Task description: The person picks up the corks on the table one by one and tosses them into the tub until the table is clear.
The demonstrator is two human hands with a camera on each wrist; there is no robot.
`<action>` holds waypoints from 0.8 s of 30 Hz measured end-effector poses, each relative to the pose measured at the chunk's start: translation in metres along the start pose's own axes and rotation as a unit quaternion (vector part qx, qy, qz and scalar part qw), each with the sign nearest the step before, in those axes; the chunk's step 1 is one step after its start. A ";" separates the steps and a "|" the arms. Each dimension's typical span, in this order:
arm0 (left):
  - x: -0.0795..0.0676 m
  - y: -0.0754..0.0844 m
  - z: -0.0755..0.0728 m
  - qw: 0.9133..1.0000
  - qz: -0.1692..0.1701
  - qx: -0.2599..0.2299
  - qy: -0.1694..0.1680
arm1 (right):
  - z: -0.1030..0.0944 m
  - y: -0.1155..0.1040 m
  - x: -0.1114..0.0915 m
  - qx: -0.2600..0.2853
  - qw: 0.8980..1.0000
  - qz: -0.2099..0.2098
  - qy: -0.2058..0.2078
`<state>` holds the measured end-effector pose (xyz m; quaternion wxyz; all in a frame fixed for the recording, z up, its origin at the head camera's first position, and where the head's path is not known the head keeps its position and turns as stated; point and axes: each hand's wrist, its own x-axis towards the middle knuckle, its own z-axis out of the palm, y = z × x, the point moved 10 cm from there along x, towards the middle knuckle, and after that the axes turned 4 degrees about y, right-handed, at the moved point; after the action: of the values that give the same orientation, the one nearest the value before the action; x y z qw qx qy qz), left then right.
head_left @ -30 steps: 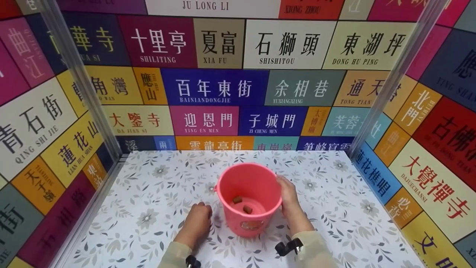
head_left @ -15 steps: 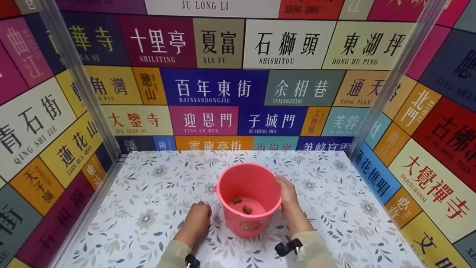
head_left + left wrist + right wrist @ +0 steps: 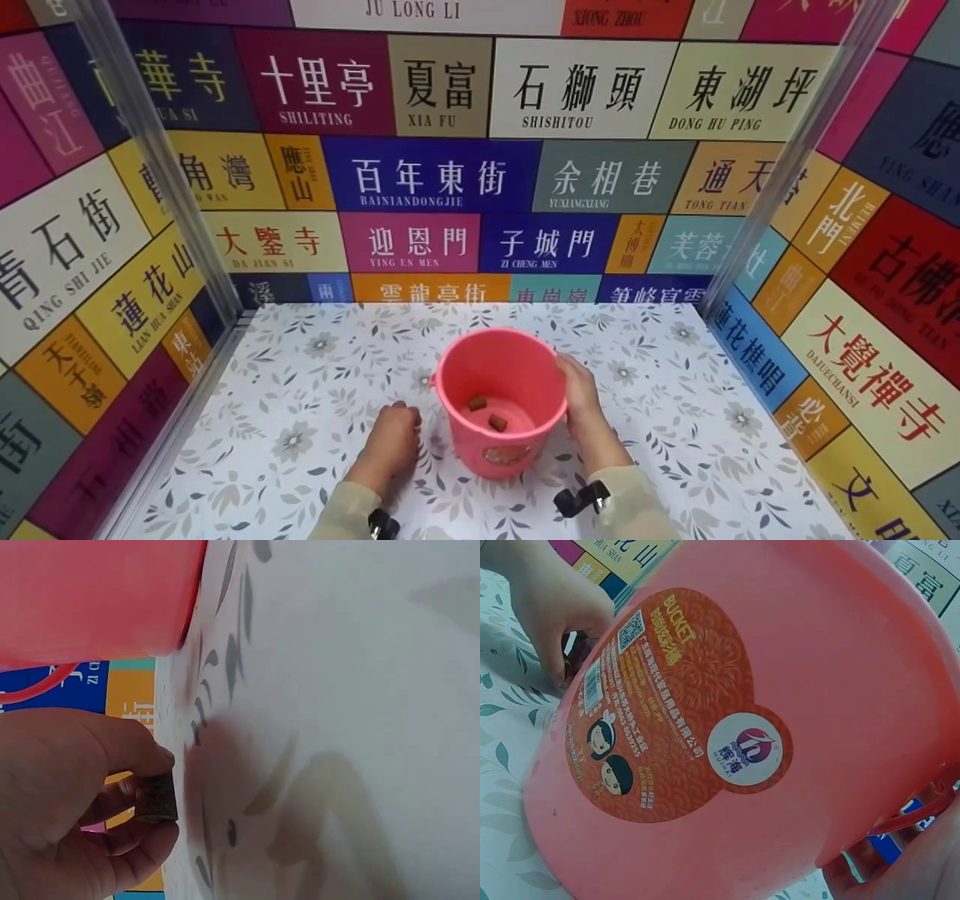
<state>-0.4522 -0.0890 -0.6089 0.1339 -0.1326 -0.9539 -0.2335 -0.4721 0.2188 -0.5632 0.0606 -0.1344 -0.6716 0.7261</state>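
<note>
A pink plastic bucket (image 3: 501,450) stands upright on the table, two short brown cork-like pieces (image 3: 496,423) on its floor. My left hand (image 3: 388,442) is low over the tabletop, just left of the bucket. In the left wrist view, its thumb and fingers pinch another small brown cork-like piece (image 3: 156,799), close to the table surface. At the bucket's right side, my right hand (image 3: 585,396) holds it near the rim, and its fingers are partly hidden behind the wall. A red handle (image 3: 915,817) shows beside the right hand in the right wrist view.
The table (image 3: 300,375) has a white cover with grey leaves and flowers. Panels of coloured signs (image 3: 431,176) rise behind it and on both sides, with clear strips (image 3: 780,172) at the corners. A printed label (image 3: 667,705) is on the bucket.
My left hand has shifted slightly left, away from the bucket. The bucket, the pieces inside it and my right hand stay where they were.
</note>
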 end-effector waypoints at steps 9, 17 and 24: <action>0.008 -0.005 -0.015 0.998 -0.048 -0.035 -0.023 | 0.001 -0.001 0.000 -0.001 1.000 0.000 -0.004; 0.015 -0.002 -0.034 0.999 -0.015 0.033 0.009 | -0.002 0.000 0.001 -0.007 1.000 -0.006 0.005; 0.019 0.003 -0.051 0.998 -0.014 0.055 0.031 | -0.001 0.001 -0.001 -0.017 1.000 0.002 -0.005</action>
<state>-0.4589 -0.1071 -0.5581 0.1669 -0.1049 -0.9625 -0.1865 -0.4710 0.2194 -0.5640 0.0536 -0.1329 -0.6843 0.7150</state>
